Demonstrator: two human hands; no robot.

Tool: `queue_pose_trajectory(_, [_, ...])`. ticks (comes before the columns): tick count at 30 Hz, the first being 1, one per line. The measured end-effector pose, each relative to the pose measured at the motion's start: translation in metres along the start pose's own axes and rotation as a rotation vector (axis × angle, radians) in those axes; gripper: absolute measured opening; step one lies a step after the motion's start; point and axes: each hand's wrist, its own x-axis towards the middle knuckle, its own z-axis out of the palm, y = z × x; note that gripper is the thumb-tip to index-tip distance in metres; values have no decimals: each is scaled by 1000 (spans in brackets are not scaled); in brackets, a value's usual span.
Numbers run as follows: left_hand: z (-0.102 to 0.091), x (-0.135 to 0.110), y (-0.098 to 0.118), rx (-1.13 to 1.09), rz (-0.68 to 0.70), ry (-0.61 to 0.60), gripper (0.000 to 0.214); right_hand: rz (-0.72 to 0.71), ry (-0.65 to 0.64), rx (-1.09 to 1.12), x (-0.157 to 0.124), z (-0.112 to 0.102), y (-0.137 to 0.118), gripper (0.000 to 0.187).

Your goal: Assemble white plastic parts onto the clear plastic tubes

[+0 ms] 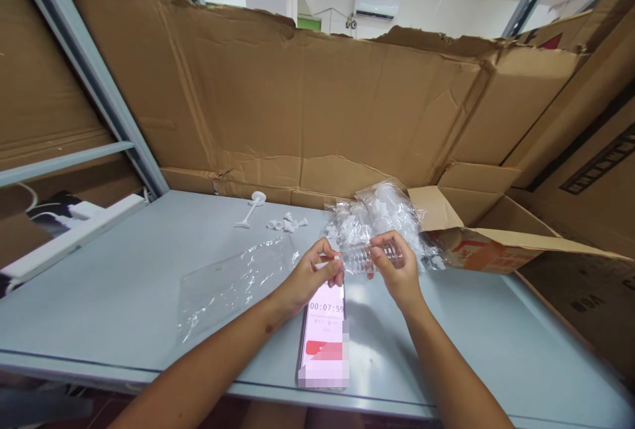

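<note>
- The right hand [397,270] closes its fingers [380,254] around a small clear bottle [367,258]. The bottle lies almost level, above the table, between the two hands.
- The left hand [310,273] pinches something small and white at the left end of the bottle; thumb and first fingers are closed on it. It is too small to say what it is. It looks like the neck end, so I judge one hand steadies the bottle while the other works on its mouth.
- Both hands are held close in front of the body, just above a phone [323,343]. The phone lies flat on the table [124,297] with its screen up and shows a running timer, probably placed there so the person can read it while working.
- Just behind the hands is a pile of clear bags [381,214] with more bottles, near enough to reach easily.
- To the left of the hands an empty plastic bag [233,283] lies flat on the table.
- Further back a few small white caps [288,223] are gathered, and beside them a white stem part [251,209] lies alone.
- On the right an open carton [486,237] lies on its side, its mouth toward the bags.
- Cardboard sheets [297,98] stand behind the table like a wall, and they keep small parts from rolling off.
</note>
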Motion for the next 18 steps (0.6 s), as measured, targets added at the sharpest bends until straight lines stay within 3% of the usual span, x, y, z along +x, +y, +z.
queue_pose_trajectory(3, [-1,-4,0,349,162,66,19,50,4,64,3,1,3,19])
queue_pose_trajectory(6, [-7,-5,0,771,452,-13,11,150,-35,134,7,3,9,22])
queue_pose_trajectory(9, [-11,-4,1,885,562,-36,9,212,-60,152,8,3,10,25])
queue_pose_trajectory(11, [-10,-3,1,697,425,56,13,181,-41,116,8,2,8,24])
queue_pose_trajectory(13, [-8,-1,2,357,190,100,23,114,-9,56,7,2,5,22])
queue_pose_trajectory(16, [-4,2,3,-130,-122,25,29,17,25,-30,5,1,2,19])
queue_pose_trajectory(18, [-3,4,2,-308,-252,-16,28,-21,34,-85,4,0,3,18])
